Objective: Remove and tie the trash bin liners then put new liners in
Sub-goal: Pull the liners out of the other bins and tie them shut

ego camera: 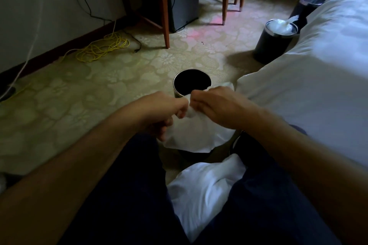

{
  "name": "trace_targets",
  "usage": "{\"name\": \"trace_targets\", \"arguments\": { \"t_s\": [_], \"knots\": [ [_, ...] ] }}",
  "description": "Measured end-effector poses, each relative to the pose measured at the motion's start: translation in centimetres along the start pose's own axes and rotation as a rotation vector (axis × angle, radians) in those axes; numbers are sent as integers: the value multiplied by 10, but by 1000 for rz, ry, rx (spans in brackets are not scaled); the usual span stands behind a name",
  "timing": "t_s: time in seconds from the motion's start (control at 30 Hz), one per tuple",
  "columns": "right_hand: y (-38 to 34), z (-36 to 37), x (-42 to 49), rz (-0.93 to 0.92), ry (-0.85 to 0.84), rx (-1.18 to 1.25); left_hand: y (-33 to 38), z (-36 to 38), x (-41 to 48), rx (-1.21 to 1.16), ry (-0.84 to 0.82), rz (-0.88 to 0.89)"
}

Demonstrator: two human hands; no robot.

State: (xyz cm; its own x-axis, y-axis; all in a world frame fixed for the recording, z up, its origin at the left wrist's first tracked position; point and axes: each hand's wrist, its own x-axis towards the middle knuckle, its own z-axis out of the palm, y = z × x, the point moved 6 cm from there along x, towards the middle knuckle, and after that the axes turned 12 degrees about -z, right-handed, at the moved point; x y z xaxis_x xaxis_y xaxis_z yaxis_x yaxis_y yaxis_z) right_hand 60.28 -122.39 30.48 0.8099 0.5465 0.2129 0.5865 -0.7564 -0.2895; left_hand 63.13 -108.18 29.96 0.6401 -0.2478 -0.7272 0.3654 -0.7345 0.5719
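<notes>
Both hands pinch a white liner at the middle of the frame, just in front of an open bin.

The left hand (169, 109) and right hand (215, 105) meet almost knuckle to knuckle, fingers curled and gripping the bunched top of the liner (195, 135). The liner hangs down below them between the knees, and a scrap of it sticks out past the right hand. Right behind the hands stands the bin (177, 92), on the patterned floor (79, 95), its dark inside bare of any liner. In the upper right, beside the bed (318, 65), a second bin (272, 45) has a white liner in it, and a third bin (304, 8) stands farther back. At the lower middle a white bundle (205, 189) lies between the legs; whether it is a bag or cloth I cannot tell. A yellow cable (103, 47) lies coiled at the upper left.
</notes>
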Motion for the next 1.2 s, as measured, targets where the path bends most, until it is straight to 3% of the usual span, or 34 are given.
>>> {"name": "trace_targets", "arguments": {
  "t_s": [0.17,0.23,0.37,0.47,0.6,0.7,0.8,0.93,1.07,1.2],
  "knots": [
    [7,11,3,64,-4,49,22,-3,1,565,391,73],
    [10,9,-2,125,12,49,27,-4,-1,648,436,136],
    [28,14,-39,272,152,251,21,8,-5,633,283,426],
    [34,20,-66,322,294,532,12,16,1,411,152,570],
    [28,25,-78,380,402,649,15,21,-2,247,214,668],
    [22,18,-84,456,384,439,14,27,-7,262,285,670],
    [3,9,-77,308,323,199,11,32,-10,295,294,650],
    [-12,12,-71,192,300,208,6,37,-22,276,263,658],
    [-12,12,-85,275,361,208,-18,38,-32,313,206,596],
    [5,21,-100,402,356,228,-57,23,-18,520,234,443]
  ]
}}
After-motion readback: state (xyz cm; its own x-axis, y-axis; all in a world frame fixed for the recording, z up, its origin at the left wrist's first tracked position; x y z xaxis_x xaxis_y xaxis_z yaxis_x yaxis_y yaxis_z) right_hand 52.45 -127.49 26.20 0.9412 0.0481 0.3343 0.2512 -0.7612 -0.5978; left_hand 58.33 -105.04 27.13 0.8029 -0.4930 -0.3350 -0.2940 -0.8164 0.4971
